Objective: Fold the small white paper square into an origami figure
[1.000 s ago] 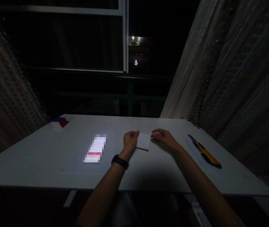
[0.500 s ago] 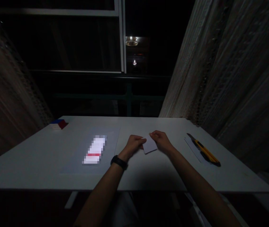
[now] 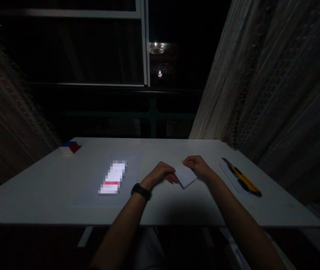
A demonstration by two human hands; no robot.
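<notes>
Above the white table, a small square of folded white paper [image 3: 186, 176] is tilted so one corner points down toward me. My right hand [image 3: 198, 167] pinches it near its top corner. At the paper's left corner is my left hand [image 3: 162, 175], with a dark band on the wrist; its fingers close on that edge, some reaching just below it. Part of the paper's far edge is hidden by the right fingers. To the right of my right hand lies a yellow and black utility knife [image 3: 244, 180], blade pointing away, partly over a white paper strip [image 3: 230, 178].
On the white table [image 3: 50, 187], a lit phone [image 3: 112, 178] with a blurred screen lies on a pale sheet [image 3: 133, 168] at left. A blue, red and white block [image 3: 70, 147] sits at the far left edge. Curtains [image 3: 219, 75] hang on both sides of a dark window.
The folded paper has shifted slightly right and turned, now standing corner-down. My right hand moved a little right with it, and the left hand's grip slid to its left corner.
</notes>
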